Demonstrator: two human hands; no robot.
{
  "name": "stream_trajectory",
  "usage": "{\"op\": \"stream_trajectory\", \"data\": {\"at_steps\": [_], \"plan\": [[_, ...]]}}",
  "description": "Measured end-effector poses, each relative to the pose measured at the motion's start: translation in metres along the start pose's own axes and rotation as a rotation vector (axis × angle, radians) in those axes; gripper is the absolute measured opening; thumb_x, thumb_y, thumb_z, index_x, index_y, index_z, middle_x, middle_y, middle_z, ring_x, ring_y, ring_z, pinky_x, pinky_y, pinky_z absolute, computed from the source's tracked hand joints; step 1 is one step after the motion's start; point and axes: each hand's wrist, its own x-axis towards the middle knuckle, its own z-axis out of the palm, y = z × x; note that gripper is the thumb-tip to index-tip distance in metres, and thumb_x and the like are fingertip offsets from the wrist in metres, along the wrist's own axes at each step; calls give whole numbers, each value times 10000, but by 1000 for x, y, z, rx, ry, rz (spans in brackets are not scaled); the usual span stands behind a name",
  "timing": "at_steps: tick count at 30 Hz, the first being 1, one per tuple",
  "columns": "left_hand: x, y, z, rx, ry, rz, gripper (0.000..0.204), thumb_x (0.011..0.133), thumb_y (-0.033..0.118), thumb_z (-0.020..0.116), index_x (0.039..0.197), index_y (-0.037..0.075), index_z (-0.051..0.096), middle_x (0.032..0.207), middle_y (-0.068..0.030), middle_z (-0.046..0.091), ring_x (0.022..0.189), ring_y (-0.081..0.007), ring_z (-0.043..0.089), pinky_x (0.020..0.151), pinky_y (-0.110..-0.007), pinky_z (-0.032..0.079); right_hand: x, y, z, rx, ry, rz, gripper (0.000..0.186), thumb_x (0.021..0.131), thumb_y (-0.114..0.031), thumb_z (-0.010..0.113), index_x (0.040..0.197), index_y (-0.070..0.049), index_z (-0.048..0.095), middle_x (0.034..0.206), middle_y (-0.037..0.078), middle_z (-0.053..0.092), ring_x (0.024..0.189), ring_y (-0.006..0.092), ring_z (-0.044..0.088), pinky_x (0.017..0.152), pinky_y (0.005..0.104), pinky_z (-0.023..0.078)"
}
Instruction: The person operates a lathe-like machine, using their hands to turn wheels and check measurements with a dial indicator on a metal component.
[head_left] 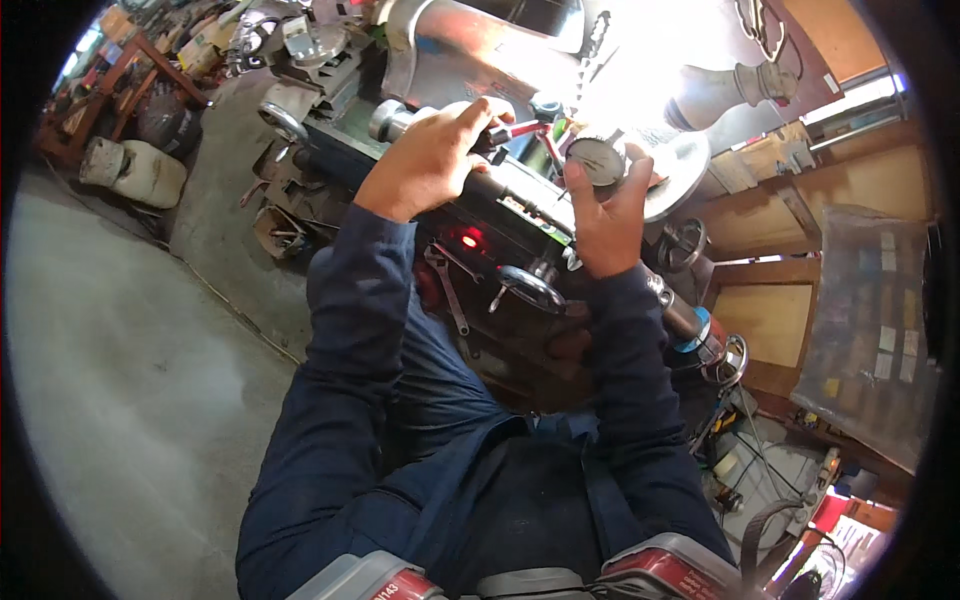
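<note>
My left hand (425,165) reaches over the machine bed with its fingers curled round a dark fitting (497,138). A red arm (530,128) sticks out of that fitting to the right; the palm hides the rest. In my right hand (610,220) is a round dial gauge (596,160) with a pale face, gripped between thumb and fingers. The gauge sits just right of the red arm, beside a large pale disc (688,170). Under both hands runs the dark machine bed (440,205). Strong glare washes out the area behind the gauge.
Handwheels (532,290) line the machine's front, and a red light (470,241) glows there. An adjustable wrench (447,285) lies below. A work lamp (715,95) shines at the upper right. A white gas cylinder (132,172) lies on the floor (120,330) at left.
</note>
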Motion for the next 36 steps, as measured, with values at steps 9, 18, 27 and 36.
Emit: {"op": "stream_trajectory", "data": {"at_steps": [9,18,27,36], "plan": [[-15,16,36,342,95,215,375,870,37,554,1224,101,661,1142,-182,600,963,-324,643,865,-393,532,-5,2,-32,-95,-176,-55,556,931,-131,700,1348,44,377,1142,164,583,1009,209,640,833,317,547],[-14,13,43,415,158,183,333,834,-13,582,1130,87,697,1182,-221,653,1013,-387,658,890,-421,521,-7,-1,-33,-41,-165,-65,582,963,-123,662,1388,86,324,1083,172,642,913,214,679,830,321,552],[-15,-9,40,84,169,40,360,818,-51,667,1112,67,496,998,-128,691,992,-355,670,803,-415,499,-3,0,-60,-85,-195,-90,656,929,-213,712,1437,-12,348,1303,273,540,1205,308,582,989,398,498],[4,0,15,277,147,181,403,768,162,792,1132,67,646,1018,-151,722,919,-356,679,821,-445,509,5,-2,-46,-222,-248,-135,415,1029,-331,539,1308,-48,420,1046,181,664,842,240,718,707,350,589]]}}
